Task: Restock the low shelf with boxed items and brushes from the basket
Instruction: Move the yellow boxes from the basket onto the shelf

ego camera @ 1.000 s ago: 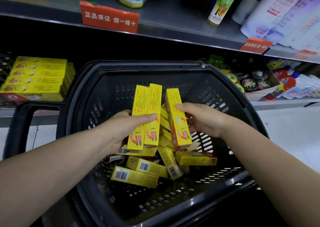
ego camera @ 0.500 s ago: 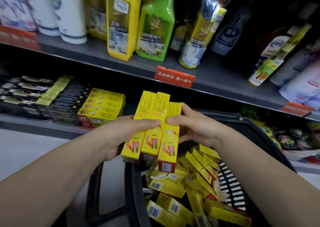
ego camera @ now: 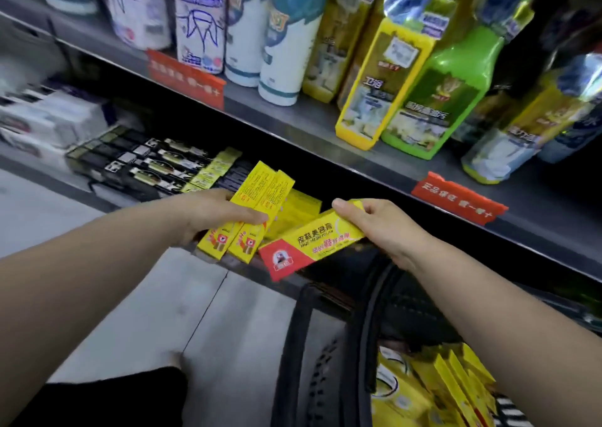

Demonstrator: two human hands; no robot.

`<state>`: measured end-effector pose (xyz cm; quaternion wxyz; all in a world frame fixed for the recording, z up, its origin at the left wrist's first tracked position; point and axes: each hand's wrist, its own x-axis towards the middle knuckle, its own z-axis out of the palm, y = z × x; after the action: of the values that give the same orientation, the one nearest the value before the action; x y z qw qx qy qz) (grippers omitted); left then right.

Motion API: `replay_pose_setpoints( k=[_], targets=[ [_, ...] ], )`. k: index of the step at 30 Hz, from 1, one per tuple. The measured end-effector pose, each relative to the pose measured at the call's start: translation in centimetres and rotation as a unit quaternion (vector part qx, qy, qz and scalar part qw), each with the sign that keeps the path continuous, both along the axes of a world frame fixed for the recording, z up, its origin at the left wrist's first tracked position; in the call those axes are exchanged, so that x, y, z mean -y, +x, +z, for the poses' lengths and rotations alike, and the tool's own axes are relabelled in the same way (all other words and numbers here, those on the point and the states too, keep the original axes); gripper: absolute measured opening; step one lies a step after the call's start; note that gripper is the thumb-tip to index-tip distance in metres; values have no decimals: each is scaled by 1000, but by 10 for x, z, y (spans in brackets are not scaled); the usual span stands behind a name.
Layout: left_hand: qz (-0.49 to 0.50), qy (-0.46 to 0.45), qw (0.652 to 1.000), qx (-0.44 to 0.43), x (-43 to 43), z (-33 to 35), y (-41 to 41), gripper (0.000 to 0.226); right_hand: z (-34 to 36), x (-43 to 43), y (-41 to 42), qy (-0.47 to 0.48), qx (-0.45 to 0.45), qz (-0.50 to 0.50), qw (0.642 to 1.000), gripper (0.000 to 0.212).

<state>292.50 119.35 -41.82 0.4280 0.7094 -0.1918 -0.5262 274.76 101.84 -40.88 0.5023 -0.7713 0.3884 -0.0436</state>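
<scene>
My left hand [ego camera: 215, 213] grips two long yellow boxes [ego camera: 257, 208] side by side, tilted, in front of the low shelf [ego camera: 97, 192]. My right hand [ego camera: 381, 227] holds a third yellow box with a red end [ego camera: 312, 247], turned flat with its printed face up, just right of the pair. A stack of the same yellow boxes [ego camera: 298, 208] lies on the low shelf behind them. The black basket [ego camera: 293, 355] stands at the lower right with several more yellow boxes [ego camera: 433, 390] inside.
Black and yellow packs [ego camera: 156, 162] lie in rows on the low shelf to the left, white packs [ego camera: 49, 117] further left. The upper shelf [ego camera: 293, 117] overhangs with bottles, pouches and red price tags [ego camera: 459, 200]. Grey tiled floor [ego camera: 146, 312] lies below.
Both hands lifted the three boxes out of the basket and carried them left to the low shelf. The right hand pulled its box away from the pair and turned it flat.
</scene>
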Motion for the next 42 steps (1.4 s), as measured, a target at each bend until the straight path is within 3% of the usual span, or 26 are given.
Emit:
replay_pose_setpoints(
  k=[5, 8, 10, 13, 16, 20, 24, 32, 37, 42],
  targets=[
    [49, -3, 999, 17, -6, -36, 32, 109, -30, 20, 26, -83, -29, 31, 996, 28],
    [59, 3, 998, 23, -2, -54, 42, 119, -48, 45, 35, -125, -54, -39, 990, 37],
    [62, 4, 998, 13, 3, -66, 46, 113, -59, 61, 44, -117, -81, -75, 987, 43],
    [69, 3, 998, 1, 11, -84, 47, 79, -78, 84, 65, -85, -131, -84, 984, 54],
    [77, 3, 997, 3, 20, -99, 46, 60, -93, 108, 91, -182, -186, -44, 965, 62],
    [94, -7, 996, -12, 30, -115, 46, 57, -115, 132, 123, -241, -200, 0, 950, 55],
    [101, -12, 995, -16, 35, -128, 47, 55, -139, 131, 141, -210, -215, 71, 951, 43],
    [125, -22, 992, -25, 39, -137, 51, 54, -155, 131, 145, -152, -258, 140, 944, 49],
    [121, -28, 991, -46, 42, -130, 48, 48, -133, 106, 151, -249, -343, 185, 887, 67],
    [87, -67, 989, -99, 39, -116, 44, 34, -76, 43, 147, -245, -142, 373, 883, 110]
  ],
)
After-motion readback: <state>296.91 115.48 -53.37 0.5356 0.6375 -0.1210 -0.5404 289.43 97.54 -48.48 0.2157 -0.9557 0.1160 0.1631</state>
